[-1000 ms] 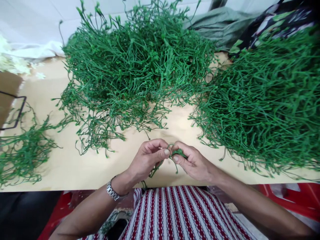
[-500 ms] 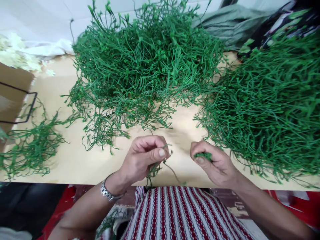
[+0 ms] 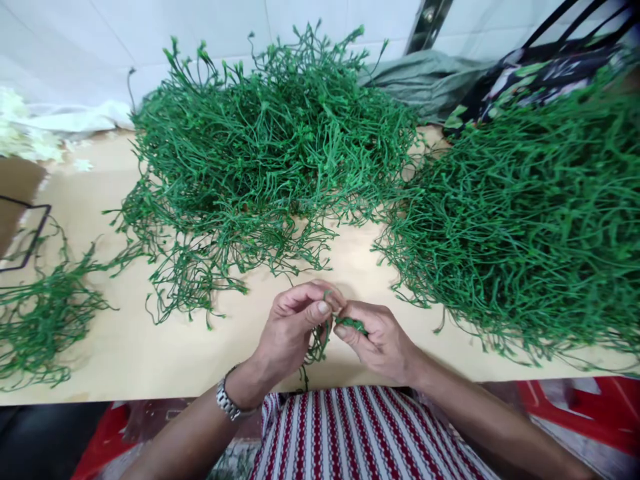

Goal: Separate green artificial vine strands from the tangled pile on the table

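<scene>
My left hand [image 3: 295, 327] is closed, thumb against forefinger, on thin green artificial stems [image 3: 317, 343] that dangle below its fingers. Fingertip to fingertip with it, my right hand [image 3: 383, 337] is closed around small green plastic pieces [image 3: 354, 325], which show between its thumb and curled fingers. Their exact shape is hidden by the grip. Both hands are over the front of the table [image 3: 200, 360]. Beyond them lies a large heap of green artificial stems [image 3: 270, 140] with small budded tips.
At the right is a second big pile of stems [image 3: 515, 227]; a smaller bunch [image 3: 45, 327] lies at the left. A cardboard box [image 3: 17, 193] with a black wire frame [image 3: 37, 233] stands at the left edge. Pale artificial flowers [image 3: 30, 137] and grey-green cloth [image 3: 425, 83] are at the back.
My right hand has moved left with its green pieces and now meets my left hand. A loose stem that hung between the hands is no longer seen there. The view has shifted slightly.
</scene>
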### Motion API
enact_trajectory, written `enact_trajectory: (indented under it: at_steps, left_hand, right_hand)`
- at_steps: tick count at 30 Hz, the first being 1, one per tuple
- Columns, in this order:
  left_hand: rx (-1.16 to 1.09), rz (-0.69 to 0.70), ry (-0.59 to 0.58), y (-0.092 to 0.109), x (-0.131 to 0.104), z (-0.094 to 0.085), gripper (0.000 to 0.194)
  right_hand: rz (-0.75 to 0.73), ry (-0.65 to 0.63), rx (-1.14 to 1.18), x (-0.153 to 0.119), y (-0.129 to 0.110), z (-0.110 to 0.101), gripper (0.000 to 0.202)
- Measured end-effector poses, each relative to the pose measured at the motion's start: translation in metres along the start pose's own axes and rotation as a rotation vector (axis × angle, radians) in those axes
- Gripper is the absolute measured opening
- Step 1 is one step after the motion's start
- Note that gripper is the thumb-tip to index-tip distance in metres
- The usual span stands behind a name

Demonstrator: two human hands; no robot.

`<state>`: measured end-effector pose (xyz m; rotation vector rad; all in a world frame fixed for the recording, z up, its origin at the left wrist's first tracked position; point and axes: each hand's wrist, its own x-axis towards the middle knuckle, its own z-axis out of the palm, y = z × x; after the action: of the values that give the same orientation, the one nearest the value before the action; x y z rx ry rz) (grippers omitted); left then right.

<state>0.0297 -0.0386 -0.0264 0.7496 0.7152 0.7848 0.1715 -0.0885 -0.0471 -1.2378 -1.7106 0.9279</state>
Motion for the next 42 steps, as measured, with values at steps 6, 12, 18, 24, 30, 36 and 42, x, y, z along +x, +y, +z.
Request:
enact_trajectory:
  at_steps: [6,12,18,24,30,36,42]
  left_hand:
    - [-0.163,-0.071,-0.023,0.008,0.004,0.001,0.019]
    - [0.036,-0.011,-0.101,0.015,0.008,0.006,0.016]
    - [-0.011,-0.011,-0.071,0.007,0.018,0.01,0.008]
    - [-0.024,-0.074,-0.032,-0.003,0.027,0.018,0.008]
    - [0.349,0.05,-0.077,0.004,0.018,0.014,0.022]
    - [1.084,0.458,-0.041,0.001,-0.001,0.002,0.003]
    - [0.966,0.215,-0.055,0.002,0.004,0.001,0.011]
  right_hand:
    - [-0.238,-0.249,0.155,0.004,-0.002,-0.001,0.029]
    - [-0.021,-0.07,0.21,0.004,0.011,-0.027,0.018]
    - [0.165,0.138,0.119,-0.006,0.016,-0.028,0.016]
    - [0.092,0.026,0.111,-0.001,0.013,-0.012,0.019]
    - [0.185,0.124,0.164,0.002,0.016,-0.014,0.014]
    - [0.243,0.224,0.067,0.003,0.014,-0.019,0.016]
    - [0.304,0.131,0.178,0.005,0.015,-0.021,0.022]
